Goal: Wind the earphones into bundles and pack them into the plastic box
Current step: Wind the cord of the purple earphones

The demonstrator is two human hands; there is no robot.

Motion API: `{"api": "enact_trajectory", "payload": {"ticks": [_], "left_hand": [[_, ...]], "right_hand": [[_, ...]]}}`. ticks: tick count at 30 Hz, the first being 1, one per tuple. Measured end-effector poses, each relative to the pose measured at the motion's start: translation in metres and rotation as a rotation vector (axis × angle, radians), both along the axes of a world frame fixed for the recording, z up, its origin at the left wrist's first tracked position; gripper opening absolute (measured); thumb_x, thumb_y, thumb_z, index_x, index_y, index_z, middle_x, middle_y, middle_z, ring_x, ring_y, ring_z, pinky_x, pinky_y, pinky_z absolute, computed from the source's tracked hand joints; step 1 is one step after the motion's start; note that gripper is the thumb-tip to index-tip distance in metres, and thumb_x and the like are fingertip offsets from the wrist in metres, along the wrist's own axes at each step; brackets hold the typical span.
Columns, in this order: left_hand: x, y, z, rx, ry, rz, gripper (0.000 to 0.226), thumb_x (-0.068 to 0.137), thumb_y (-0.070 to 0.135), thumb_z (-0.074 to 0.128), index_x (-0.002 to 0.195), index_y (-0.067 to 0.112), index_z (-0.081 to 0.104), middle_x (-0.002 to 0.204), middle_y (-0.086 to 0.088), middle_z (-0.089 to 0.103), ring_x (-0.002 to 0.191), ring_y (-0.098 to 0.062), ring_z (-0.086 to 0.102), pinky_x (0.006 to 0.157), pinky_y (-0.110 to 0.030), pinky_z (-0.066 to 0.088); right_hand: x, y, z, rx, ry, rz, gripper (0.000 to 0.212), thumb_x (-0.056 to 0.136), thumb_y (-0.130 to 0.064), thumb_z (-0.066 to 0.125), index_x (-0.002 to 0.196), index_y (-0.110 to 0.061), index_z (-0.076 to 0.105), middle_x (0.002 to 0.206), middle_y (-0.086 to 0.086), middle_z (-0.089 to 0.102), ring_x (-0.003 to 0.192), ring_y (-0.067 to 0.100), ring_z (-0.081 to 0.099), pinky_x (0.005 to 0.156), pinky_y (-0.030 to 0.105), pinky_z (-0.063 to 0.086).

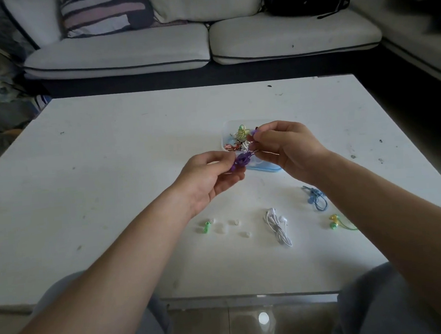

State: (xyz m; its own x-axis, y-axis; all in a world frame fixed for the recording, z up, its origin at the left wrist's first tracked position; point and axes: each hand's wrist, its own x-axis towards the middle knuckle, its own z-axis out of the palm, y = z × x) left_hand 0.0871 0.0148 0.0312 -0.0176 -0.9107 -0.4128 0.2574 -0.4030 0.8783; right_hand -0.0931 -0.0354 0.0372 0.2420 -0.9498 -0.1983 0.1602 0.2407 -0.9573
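Both hands (209, 178) (288, 146) pinch purple earphones (242, 160) above table (110, 174).

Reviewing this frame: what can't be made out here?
All in the head view:
plastic box: the right hand covers its right side, and the bundles inside are too small to count.
purple earphones: partly hidden by the left hand, so how far they are wound is unclear.
yellow-green earphones: the cord disappears behind the right forearm.

Bare forearms (141, 250) lead to the left hand (209, 178) and right hand (288, 149). Plain grey trousers (364, 305) cover both knees at the bottom of view.
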Motion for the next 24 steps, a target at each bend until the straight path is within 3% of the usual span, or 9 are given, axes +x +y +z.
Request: {"api": "enact_trajectory", "payload": {"ticks": [3,8,11,17,20,24], "left_hand": [[0.001,-0.001,-0.001,0.02,0.014,0.043,0.002,0.092,0.005,0.064,0.09,0.004,0.065,0.087,-0.017,0.07,0.065,-0.018,0.072,0.06,-0.019,0.057],[0.005,-0.002,-0.001,0.045,0.003,0.115,0.007,0.086,0.002,0.07,0.081,0.004,0.065,0.076,-0.012,0.069,0.062,-0.017,0.071,0.059,-0.018,0.057],[0.008,-0.003,-0.001,0.016,0.01,0.139,0.01,0.082,0.001,0.074,0.081,0.003,0.064,0.076,-0.009,0.067,0.063,-0.015,0.069,0.061,-0.017,0.057],[0.006,-0.004,0.001,-0.047,0.092,0.112,0.013,0.084,-0.009,0.066,0.087,0.003,0.069,0.075,-0.006,0.073,0.071,-0.015,0.072,0.071,-0.018,0.058],[0.005,-0.004,0.002,-0.067,0.097,0.052,0.023,0.084,-0.016,0.062,0.098,0.001,0.071,0.087,-0.012,0.075,0.081,-0.019,0.073,0.078,-0.02,0.058],[0.001,-0.002,0.003,-0.086,0.062,0.013,0.027,0.083,-0.018,0.062,0.102,-0.001,0.071,0.089,-0.012,0.075,0.079,-0.019,0.074,0.076,-0.02,0.058]], "right_hand": [[0.002,0.001,0.0,-0.034,0.035,0.018,0.012,0.09,0.003,0.064,0.086,-0.008,0.063,0.083,0.01,0.071,0.075,0.022,0.07,0.069,0.028,0.055],[0.002,-0.001,-0.004,-0.043,0.074,0.057,0.022,0.086,0.003,0.069,0.107,-0.005,0.067,0.081,0.01,0.067,0.074,0.022,0.066,0.073,0.031,0.058],[0.001,-0.002,-0.007,-0.018,0.073,0.129,0.018,0.088,0.003,0.067,0.105,-0.002,0.07,0.083,0.01,0.067,0.078,0.022,0.064,0.08,0.032,0.059],[0.0,-0.004,-0.008,-0.016,0.078,0.185,0.02,0.091,0.002,0.063,0.111,0.005,0.066,0.094,0.014,0.07,0.081,0.022,0.068,0.078,0.029,0.059],[0.005,-0.003,-0.007,0.016,0.107,0.16,0.018,0.093,0.007,0.053,0.104,0.0,0.065,0.082,0.011,0.067,0.068,0.02,0.062,0.064,0.027,0.052],[0.019,0.003,-0.009,0.038,0.186,0.117,0.027,0.083,0.008,0.036,0.074,-0.001,0.06,0.062,0.01,0.046,0.053,0.021,0.038,0.053,0.028,0.032]]}}
